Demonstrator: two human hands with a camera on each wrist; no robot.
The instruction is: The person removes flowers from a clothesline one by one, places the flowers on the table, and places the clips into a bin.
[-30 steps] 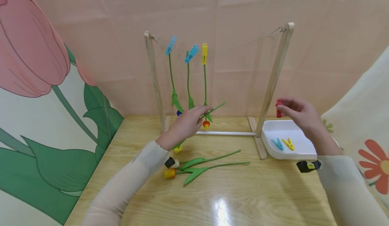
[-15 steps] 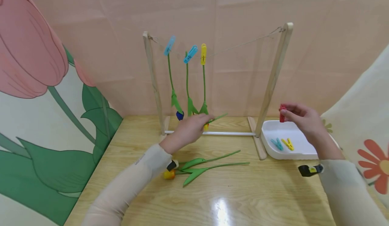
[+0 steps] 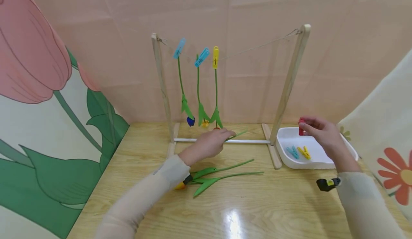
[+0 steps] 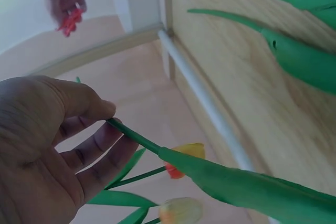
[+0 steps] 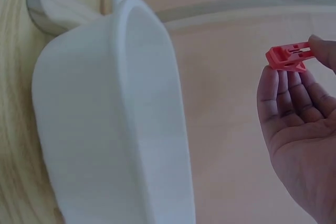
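Note:
My left hand [image 3: 209, 142] pinches the green stem [image 4: 136, 137] of an artificial tulip between thumb and fingers, in front of the hanging flowers; its bloom is hidden in the head view. My right hand [image 3: 323, 132] holds a red clothespin [image 5: 289, 56] between thumb and fingertips, above the white tray [image 3: 286, 164]. Three tulips hang upside down from a string [image 3: 257, 49], held by two blue clothespins [image 3: 202, 57] and a yellow clothespin [image 3: 215, 57]. The leftmost has a blue bloom [image 3: 190, 121]. My left hand partly covers the rightmost bloom.
Wooden posts [image 3: 291, 78] carry the string, with a white bar [image 3: 251, 141] joining them low down. Two tulips [image 3: 209, 185] lie on the wooden table, their blooms partly behind my left sleeve. Inside the tray are a blue clothespin [image 3: 293, 152] and a yellow clothespin [image 3: 304, 152].
My left hand has moved right and down with the tulip, uncovering the blue and middle hanging blooms. The right hand has sunk slightly and shifted right, still holding the red clothespin.

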